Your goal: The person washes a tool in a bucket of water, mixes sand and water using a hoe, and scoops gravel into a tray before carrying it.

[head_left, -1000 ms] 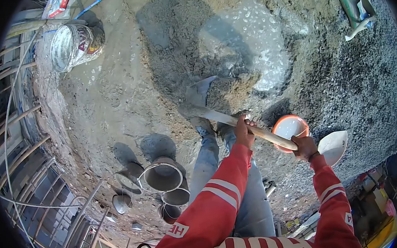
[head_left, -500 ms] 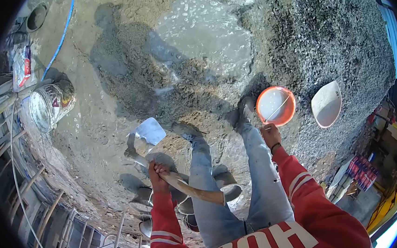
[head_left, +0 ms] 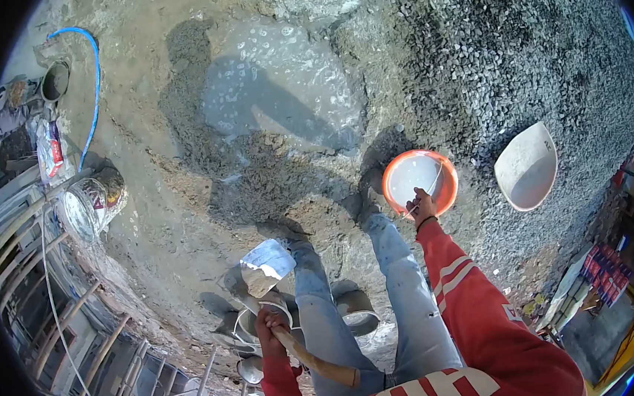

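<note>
My left hand (head_left: 269,328) is closed around the wooden handle of a hoe (head_left: 319,364). Its broad metal blade (head_left: 267,260) shines beside my left leg, off the ground or resting, I cannot tell. My right hand (head_left: 422,205) is closed on the thin handle of an orange-rimmed bucket (head_left: 448,195), at the rim nearest me. The bucket stands upright by my right foot, pale inside. Right of it lies a whitish scoop-shaped pan (head_left: 530,162). Ahead of my feet, a grey watery puddle (head_left: 285,74) is ringed by wet sandy mix (head_left: 264,191).
Crushed gravel (head_left: 536,54) covers the right side. Several empty-looking buckets (head_left: 359,321) stand around and behind my legs. At left are a stained white bucket (head_left: 88,205), a blue hose (head_left: 98,89), a printed sack (head_left: 51,152) and wooden poles (head_left: 66,322).
My right hand now reaches over the bucket's near rim with the handle in its grip. The hoe in my left hand has come closer to my left leg. The view has shifted.
</note>
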`<state>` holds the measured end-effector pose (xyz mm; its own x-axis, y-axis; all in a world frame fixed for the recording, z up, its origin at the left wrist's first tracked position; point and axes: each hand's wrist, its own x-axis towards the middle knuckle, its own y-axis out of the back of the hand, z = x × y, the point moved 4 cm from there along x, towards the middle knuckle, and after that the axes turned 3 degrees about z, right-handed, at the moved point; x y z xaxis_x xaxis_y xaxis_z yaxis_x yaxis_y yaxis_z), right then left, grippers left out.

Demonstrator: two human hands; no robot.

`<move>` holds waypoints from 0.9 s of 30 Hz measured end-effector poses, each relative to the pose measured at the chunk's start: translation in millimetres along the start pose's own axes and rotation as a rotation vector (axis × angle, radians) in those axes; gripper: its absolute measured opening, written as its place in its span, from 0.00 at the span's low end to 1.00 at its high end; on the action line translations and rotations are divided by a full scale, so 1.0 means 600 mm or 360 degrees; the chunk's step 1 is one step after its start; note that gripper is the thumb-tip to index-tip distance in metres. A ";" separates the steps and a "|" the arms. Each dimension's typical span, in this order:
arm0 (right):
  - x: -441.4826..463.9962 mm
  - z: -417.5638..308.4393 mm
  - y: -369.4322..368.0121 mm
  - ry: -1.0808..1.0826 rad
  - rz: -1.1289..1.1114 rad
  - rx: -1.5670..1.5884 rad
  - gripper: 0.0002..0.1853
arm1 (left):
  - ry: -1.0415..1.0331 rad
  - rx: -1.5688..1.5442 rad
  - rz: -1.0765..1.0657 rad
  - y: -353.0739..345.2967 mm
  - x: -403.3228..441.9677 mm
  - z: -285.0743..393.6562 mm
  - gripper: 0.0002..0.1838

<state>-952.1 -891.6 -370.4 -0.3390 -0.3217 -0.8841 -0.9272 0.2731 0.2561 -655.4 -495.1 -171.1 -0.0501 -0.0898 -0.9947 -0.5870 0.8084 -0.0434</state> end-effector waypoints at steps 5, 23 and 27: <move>0.024 -0.046 0.113 0.0146 0.0317 -0.0002 0.14 | -0.0049 0.0052 0.0035 -0.020 -0.021 -0.050 0.18; -0.023 -0.627 0.193 -0.0105 -0.0031 0.0125 0.13 | -0.0173 0.0123 -0.0094 -0.113 -0.043 -0.086 0.15; 0.077 -0.717 0.152 -0.0030 -0.0244 0.0063 0.11 | -0.0081 -0.0097 -0.0171 -0.096 -0.005 -0.119 0.14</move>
<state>-1120.9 -1271.6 -219.6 -0.1903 -0.3457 -0.9188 -0.9608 0.2576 0.1021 -679.3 -582.9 -158.8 0.0559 -0.1427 -0.9882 -0.6351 0.7586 -0.1455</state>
